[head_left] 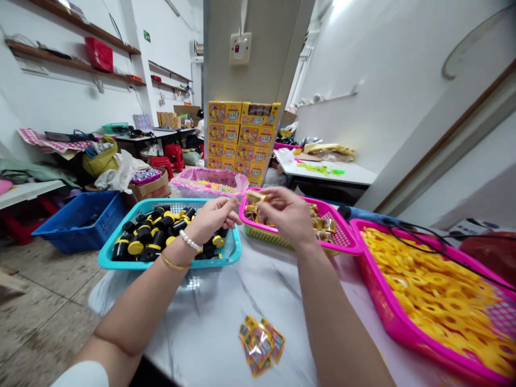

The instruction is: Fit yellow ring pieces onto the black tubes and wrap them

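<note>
My left hand point(215, 216), with a white bead bracelet and a gold bangle, hovers over the right side of a turquoise basket point(105, 260). Its fingers are curled together, and what they hold, if anything, is too small to tell. Black and yellow capped pieces point(144, 232) fill that basket. My right hand point(287, 212) pinches a small gold-wrapped piece point(256, 196) above the left part of a pink basket point(342, 236), which has similar pieces point(322, 224) in it. Several small printed packets point(260, 344) lie in a pile on the white marbled table point(217, 333).
On the right, a large pink basket point(379, 301) holds yellow ring-shaped parts, with a black cable across it. A pink lined basket point(183, 185) of colourful bits stands behind. Yellow boxes point(242, 142) are stacked further back. A blue crate point(76, 220) sits at left.
</note>
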Demonstrator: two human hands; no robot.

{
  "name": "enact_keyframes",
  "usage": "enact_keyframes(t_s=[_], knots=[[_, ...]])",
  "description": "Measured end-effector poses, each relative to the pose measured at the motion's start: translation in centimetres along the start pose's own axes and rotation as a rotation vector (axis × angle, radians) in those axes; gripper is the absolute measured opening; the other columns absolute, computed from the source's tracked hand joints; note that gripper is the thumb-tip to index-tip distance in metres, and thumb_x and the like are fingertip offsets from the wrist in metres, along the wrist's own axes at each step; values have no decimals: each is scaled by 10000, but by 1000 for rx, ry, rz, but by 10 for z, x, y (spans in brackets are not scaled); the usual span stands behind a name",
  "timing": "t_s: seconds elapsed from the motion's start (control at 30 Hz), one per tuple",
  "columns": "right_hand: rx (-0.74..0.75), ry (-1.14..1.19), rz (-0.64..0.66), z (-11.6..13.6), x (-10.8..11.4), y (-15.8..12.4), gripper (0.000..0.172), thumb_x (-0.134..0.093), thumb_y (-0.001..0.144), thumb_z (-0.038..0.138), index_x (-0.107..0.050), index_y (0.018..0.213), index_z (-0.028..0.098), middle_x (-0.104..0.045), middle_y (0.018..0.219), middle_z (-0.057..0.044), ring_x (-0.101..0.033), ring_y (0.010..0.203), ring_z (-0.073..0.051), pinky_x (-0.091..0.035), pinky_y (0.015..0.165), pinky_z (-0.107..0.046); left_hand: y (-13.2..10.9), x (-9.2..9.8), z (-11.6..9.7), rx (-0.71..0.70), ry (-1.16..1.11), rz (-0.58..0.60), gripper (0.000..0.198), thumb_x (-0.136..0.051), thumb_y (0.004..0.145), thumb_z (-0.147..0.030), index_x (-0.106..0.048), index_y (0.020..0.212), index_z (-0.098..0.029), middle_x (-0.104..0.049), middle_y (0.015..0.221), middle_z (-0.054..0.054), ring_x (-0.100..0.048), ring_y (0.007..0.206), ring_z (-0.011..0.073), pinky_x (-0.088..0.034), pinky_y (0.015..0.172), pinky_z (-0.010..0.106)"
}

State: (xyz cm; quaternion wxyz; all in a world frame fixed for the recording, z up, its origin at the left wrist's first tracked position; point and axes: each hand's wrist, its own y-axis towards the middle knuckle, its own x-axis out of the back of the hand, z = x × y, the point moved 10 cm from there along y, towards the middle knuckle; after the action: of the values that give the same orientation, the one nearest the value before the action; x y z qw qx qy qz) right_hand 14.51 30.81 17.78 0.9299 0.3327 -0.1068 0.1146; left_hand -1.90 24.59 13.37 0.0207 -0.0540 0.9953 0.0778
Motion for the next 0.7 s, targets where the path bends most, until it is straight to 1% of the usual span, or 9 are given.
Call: enact_keyframes(t_s=[0.07,0.13,0.17,0.23,0.33,0.43,0.53,0.6,0.7], knots=[[28,-311,-236,-7,35,5,402,-760,726,299,-711,1101,163,-680,938,-81,-670,756,-205,-563,755,-383,-27,9,3,-45,86,-115,514,-658,789,-641,-610,917,-145,-650,666,22,-546,551,96,-405,534,202],[-25,-556,-258,-19,48,9,592,-813,680,308,-672,1228,134,-686,1024,-143,-678,904,-290,-539,858,-468,-66,10,10,-127,301,-230,372,-589,893,-529,-641,915,-161,-638,684,15,-539,596,105,-414,573,219],[-51,-631,-229,-25,49,11,624,-822,678,317,-665,1247,117,-687,1052,-170,-671,959,-321,-521,892,-494,-87,2,18,-154,446,-230,312,-568,922,-465,-660,897,-167,-641,703,21,-542,624,116,-418,596,233],[-47,-679,-170,-28,42,11,518,-792,728,339,-705,1183,107,-697,1066,-184,-669,988,-331,-501,921,-499,-124,-28,43,-175,688,-102,224,-589,918,-364,-687,867,-169,-662,788,47,-575,710,144,-448,683,270],[50,-574,-16,-16,7,6,279,-718,809,335,-759,1019,156,-734,956,-110,-689,891,-269,-510,887,-440,-158,-64,88,-103,842,79,156,-666,860,-288,-708,950,-168,-656,904,78,-610,837,194,-481,765,311],[78,-486,197,-3,-36,-6,155,-699,830,272,-768,941,188,-747,910,-74,-680,903,-248,-497,884,-395,-167,-81,112,-33,933,165,80,-647,860,-206,-718,896,-194,-641,908,71,-610,862,204,-492,756,309],[52,-499,300,5,-62,-19,166,-658,868,242,-770,976,183,-746,996,-111,-665,966,-253,-471,897,-378,-165,-82,116,-16,920,145,175,-581,886,-160,-684,748,-193,-628,828,52,-621,796,184,-499,684,275],[83,-514,312,14,-70,-24,168,-658,878,269,-774,971,190,-749,974,-100,-673,898,-226,-476,852,-341,-163,-77,108,-70,858,104,195,-572,891,-167,-678,731,-201,-641,862,50,-645,788,170,-524,682,259],[112,-467,362,29,-81,-32,215,-656,893,386,-781,896,212,-748,846,-43,-659,766,-159,-467,722,-258,-165,-53,69,-303,823,-52,198,-545,918,-206,-707,806,-232,-660,1024,55,-679,797,148,-554,718,244]])
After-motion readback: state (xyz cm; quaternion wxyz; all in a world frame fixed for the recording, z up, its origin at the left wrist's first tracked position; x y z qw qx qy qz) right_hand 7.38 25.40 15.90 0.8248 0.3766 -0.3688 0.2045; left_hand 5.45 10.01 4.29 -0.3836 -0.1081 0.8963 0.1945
